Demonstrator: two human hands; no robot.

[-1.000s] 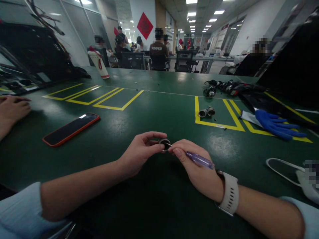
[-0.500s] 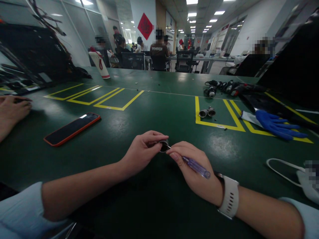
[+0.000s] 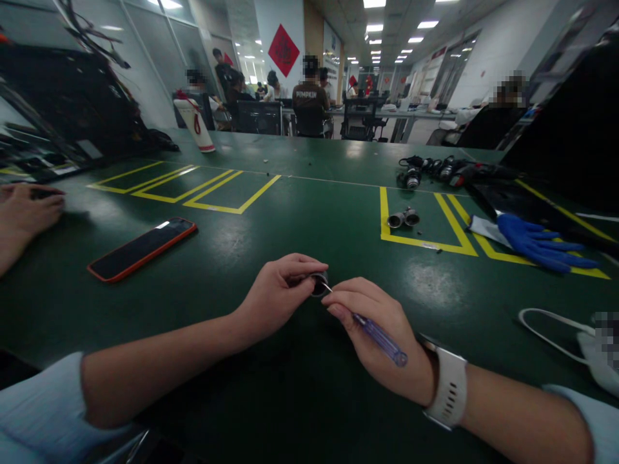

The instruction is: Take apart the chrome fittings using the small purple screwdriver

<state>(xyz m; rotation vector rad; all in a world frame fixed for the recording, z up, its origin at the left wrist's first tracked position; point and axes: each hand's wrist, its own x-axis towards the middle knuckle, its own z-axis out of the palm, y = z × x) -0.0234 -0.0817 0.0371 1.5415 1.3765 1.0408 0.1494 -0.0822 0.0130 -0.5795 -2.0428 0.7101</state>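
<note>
My left hand (image 3: 283, 290) grips a small round metal fitting (image 3: 320, 285) between thumb and fingers, its dark opening turned toward me. A screwdriver (image 3: 382, 338) with a clear purple handle is pinched in my right hand (image 3: 374, 322). Its thin shaft points up and left, and the tip reaches into the fitting's opening; what it touches inside is hidden. Both hands are close together, low over the green table (image 3: 290, 232). A white-strapped watch is on my right wrist.
A phone in an orange case (image 3: 142, 250) lies at left, near another person's hand (image 3: 29, 212). At right are metal fittings (image 3: 403, 218) inside yellow tape, a blue glove (image 3: 541, 241), dark cylindrical parts (image 3: 413, 175) and a white mask (image 3: 597, 357). A white cup (image 3: 196, 125) stands far left.
The screwdriver's handle end has dropped slightly, and my right hand has tilted with it. My left hand and the fitting stay almost in place.
</note>
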